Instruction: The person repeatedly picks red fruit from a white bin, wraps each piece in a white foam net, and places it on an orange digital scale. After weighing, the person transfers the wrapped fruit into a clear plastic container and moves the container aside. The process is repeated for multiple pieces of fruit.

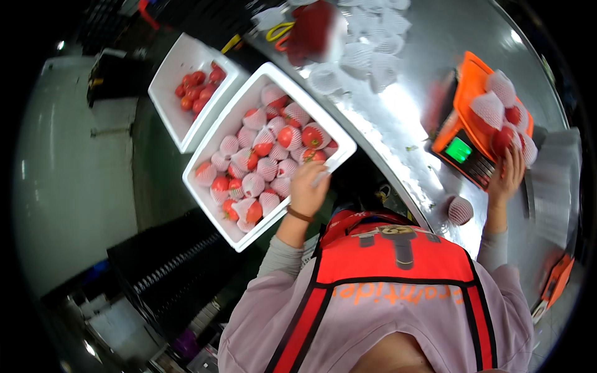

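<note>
Red netted fruit fills the foam crate (pixel 249 239) under the grasping left hand (pixel 309 186); right hand (pixel 509 177) flat-open at the scale (pixel 463 149).

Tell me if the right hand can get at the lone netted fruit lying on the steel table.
Probably yes. The netted fruit lies alone on bare steel table, just left of the right hand, which rests at the orange scale; nothing stands between them.

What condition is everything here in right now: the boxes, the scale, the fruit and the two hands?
Large white foam box: open, nearly full of red fruit, most in foam net sleeves.
Small white foam box: open, a few bare red fruit.
Orange scale: display lit green, loaded with netted fruit.
Lone netted fruit: lying on the metal table.
Left hand: resting at the large box's rim.
Right hand: open, touching fruit on the scale.
</note>
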The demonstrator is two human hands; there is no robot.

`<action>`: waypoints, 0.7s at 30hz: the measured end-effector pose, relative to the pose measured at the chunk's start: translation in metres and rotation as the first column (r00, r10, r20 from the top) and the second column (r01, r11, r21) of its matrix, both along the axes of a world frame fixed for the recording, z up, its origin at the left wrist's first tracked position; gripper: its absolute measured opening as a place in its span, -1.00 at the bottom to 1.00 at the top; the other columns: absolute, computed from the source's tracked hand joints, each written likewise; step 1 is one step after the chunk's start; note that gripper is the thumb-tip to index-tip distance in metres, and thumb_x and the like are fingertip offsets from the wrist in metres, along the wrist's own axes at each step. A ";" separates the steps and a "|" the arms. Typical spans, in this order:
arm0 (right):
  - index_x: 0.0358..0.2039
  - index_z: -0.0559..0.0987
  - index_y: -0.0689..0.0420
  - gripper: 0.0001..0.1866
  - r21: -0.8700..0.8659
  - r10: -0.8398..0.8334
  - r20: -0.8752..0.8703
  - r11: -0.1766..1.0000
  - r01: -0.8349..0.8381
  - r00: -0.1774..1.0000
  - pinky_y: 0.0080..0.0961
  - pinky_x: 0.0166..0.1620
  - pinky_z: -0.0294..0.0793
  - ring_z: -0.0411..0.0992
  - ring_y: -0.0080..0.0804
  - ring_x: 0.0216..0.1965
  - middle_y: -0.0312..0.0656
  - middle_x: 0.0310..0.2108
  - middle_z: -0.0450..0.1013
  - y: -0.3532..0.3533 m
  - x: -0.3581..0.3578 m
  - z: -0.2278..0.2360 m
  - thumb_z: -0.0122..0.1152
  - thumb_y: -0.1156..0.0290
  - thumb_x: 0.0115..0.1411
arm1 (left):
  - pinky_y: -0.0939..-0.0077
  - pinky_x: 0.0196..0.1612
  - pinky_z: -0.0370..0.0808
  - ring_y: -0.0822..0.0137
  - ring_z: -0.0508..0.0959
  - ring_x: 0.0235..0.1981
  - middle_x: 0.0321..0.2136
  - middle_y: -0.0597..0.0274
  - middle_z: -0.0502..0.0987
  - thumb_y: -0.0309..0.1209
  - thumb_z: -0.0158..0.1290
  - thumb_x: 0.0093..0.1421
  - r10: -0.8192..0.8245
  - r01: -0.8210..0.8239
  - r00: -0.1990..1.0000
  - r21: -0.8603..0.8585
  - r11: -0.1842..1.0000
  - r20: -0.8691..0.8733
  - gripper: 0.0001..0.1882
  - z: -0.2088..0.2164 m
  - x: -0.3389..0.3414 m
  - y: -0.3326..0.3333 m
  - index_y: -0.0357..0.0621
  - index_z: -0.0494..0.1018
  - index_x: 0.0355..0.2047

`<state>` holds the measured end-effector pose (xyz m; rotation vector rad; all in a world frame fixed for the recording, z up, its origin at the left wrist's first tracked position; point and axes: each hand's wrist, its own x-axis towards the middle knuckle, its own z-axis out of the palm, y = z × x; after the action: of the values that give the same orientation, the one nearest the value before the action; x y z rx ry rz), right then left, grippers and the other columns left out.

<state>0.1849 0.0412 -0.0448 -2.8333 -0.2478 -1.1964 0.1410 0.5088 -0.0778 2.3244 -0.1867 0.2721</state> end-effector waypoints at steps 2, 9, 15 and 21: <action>-0.07 0.52 0.13 -0.64 -0.027 -0.022 -0.006 0.999 0.022 1.000 -0.28 0.14 0.27 0.33 -0.15 0.09 -0.15 0.03 0.42 0.009 -0.003 0.010 0.19 0.61 0.07 | 0.30 -0.16 0.43 0.07 0.51 -0.24 -0.30 0.06 0.55 -0.45 0.15 0.02 0.265 -0.264 0.963 0.026 0.964 -0.048 -0.90 -0.027 -0.020 0.067 -0.22 0.50 -0.48; -0.14 0.53 0.23 -0.76 0.486 0.227 -0.175 0.866 -0.116 0.958 -0.51 -0.12 0.43 0.48 -0.38 -0.23 -0.21 -0.29 0.53 0.061 0.013 0.017 0.12 0.62 0.15 | 0.28 -0.17 0.45 0.06 0.53 -0.28 -0.28 0.00 0.53 -0.36 0.16 0.04 0.787 -0.745 0.609 0.265 0.612 -0.102 -0.77 -0.038 -0.077 0.213 -0.27 0.50 -0.36; -0.22 0.55 0.21 -0.78 0.626 0.508 -0.336 0.750 -0.215 0.793 -0.61 -0.35 0.40 0.45 -0.49 -0.45 -0.19 -0.44 0.48 0.166 0.028 0.009 0.17 0.63 0.07 | 0.21 0.01 0.37 -0.03 0.42 -0.04 -0.06 -0.12 0.41 -0.31 0.17 0.02 0.812 -0.738 0.583 0.410 0.536 -0.012 -0.53 -0.050 -0.044 0.223 -0.27 0.39 -0.08; -0.29 0.57 0.21 -0.81 0.681 0.636 -0.448 0.698 -0.222 0.628 -0.47 -0.35 0.42 0.47 -0.31 -0.45 -0.11 -0.47 0.50 0.215 0.010 0.000 0.18 0.60 0.02 | 0.20 0.15 0.28 -0.09 0.33 0.08 0.03 -0.21 0.31 -0.18 0.28 -0.13 0.923 -0.828 0.370 0.415 0.377 -0.101 -0.17 -0.055 0.003 0.287 -0.28 0.19 0.10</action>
<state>0.1953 0.2565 -0.0450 -2.2285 -0.4388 -0.0641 0.1440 0.7960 -0.1327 2.4876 1.3845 0.3996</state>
